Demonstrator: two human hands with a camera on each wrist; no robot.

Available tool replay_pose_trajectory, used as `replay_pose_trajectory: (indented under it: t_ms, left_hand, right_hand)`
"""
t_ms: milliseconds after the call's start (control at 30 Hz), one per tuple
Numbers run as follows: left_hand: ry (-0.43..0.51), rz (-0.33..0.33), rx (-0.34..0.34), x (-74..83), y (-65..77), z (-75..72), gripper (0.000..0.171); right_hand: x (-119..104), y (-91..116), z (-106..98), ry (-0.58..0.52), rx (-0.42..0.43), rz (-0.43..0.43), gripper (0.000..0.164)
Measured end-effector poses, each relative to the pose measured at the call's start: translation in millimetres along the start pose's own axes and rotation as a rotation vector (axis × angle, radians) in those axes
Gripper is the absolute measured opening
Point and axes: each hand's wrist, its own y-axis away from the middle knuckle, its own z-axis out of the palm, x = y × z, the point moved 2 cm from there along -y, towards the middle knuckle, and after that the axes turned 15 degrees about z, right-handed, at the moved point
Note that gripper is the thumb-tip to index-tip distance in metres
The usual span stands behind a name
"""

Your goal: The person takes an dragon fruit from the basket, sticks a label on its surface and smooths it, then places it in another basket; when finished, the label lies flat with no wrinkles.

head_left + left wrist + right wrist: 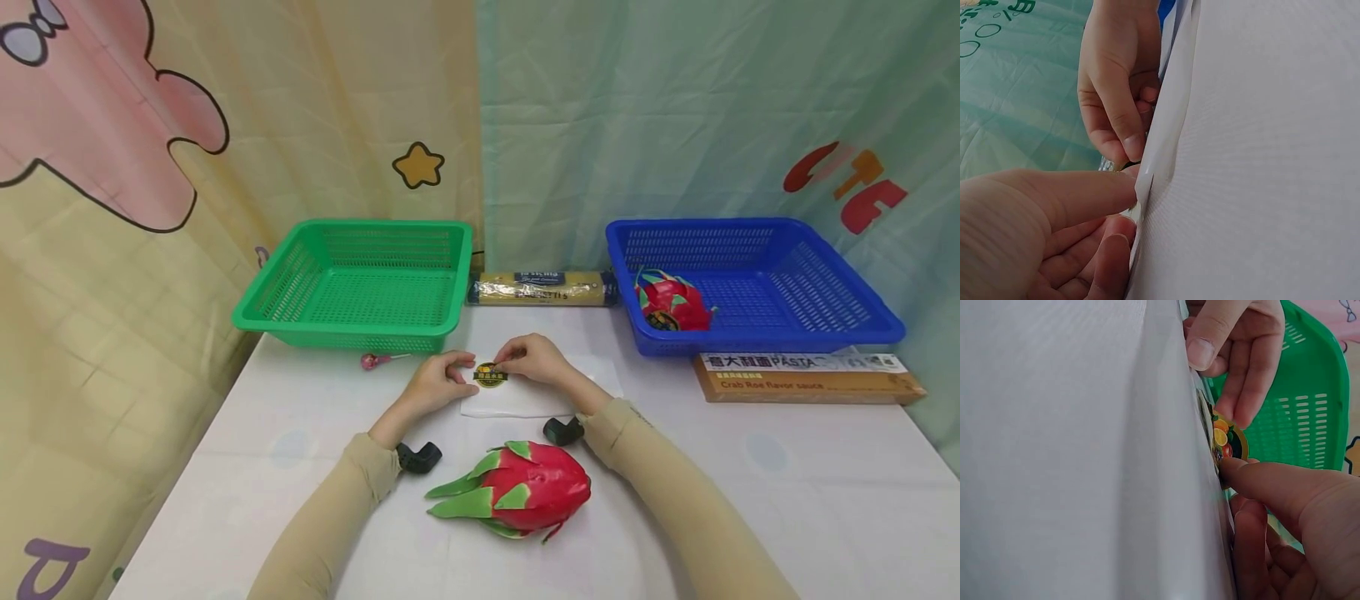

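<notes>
A round black-and-gold fruit sticker (489,377) is at the left end of a white sheet (536,403) lying on the table. My right hand (538,360) pinches the sticker's right edge between thumb and curled fingers. In the right wrist view the sticker (1221,434) stands partly up from the sheet, with its printed fruit showing. At the sheet's left edge, my left hand (437,385) touches the sheet beside the sticker, thumb and forefinger apart. A red dragon fruit (547,487) with green scales lies on the table between my forearms.
Behind stand a green basket (255,317) and a blue basket (757,340); another dragon fruit (675,300) with a sticker lies in the blue one. A spaghetti pack (542,289) lies between them. A pasta box (810,385) is at right, a lollipop (371,361) at left.
</notes>
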Motion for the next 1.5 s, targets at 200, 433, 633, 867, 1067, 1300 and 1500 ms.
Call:
replay_pose_trajectory:
  t_ms: [200, 433, 633, 867, 1067, 1300, 1500]
  left_hand:
    - [0.0, 0.0, 0.0, 1.5, 0.5, 0.3, 0.048]
    - [-0.003, 0.004, -0.009, 4.1, 2.5, -1.0, 0.049]
    - [0.051, 0.062, -0.079, 21.3, 8.2, -10.3, 0.042]
    - [0.1, 0.286, -0.123, 63.9, 32.5, -13.7, 0.033]
    - [0.077, 0.462, -0.152, 97.6, 72.7, -0.4, 0.046]
    - [-0.099, 0.52, -0.297, 116.1, 94.5, 23.2, 0.077]
    - [-0.032, 0.465, -0.341, 112.7, 81.8, 23.9, 0.061]
  right_hand:
    - [1.0, 3.9, -0.4, -0.057, -0.008, 0.007, 0.011]
    - [-1.3, 17.5, -9.1, -0.252, -0.069, 0.017, 0.012]
    - [-5.2, 53.4, -27.4, -0.333, -0.051, -0.036, 0.015]
    - [-3.1, 99.8, -47.9, -0.451, -0.114, -0.076, 0.011]
    - [1.9, 131.6, -54.2, -0.585, -0.25, -0.111, 0.01]
    - [0.6, 156.5, -55.0, -0.625, -0.42, -0.297, 0.01]
    - [-4.0, 163.8, -52.6, -0.547, -0.437, -0.329, 0.005]
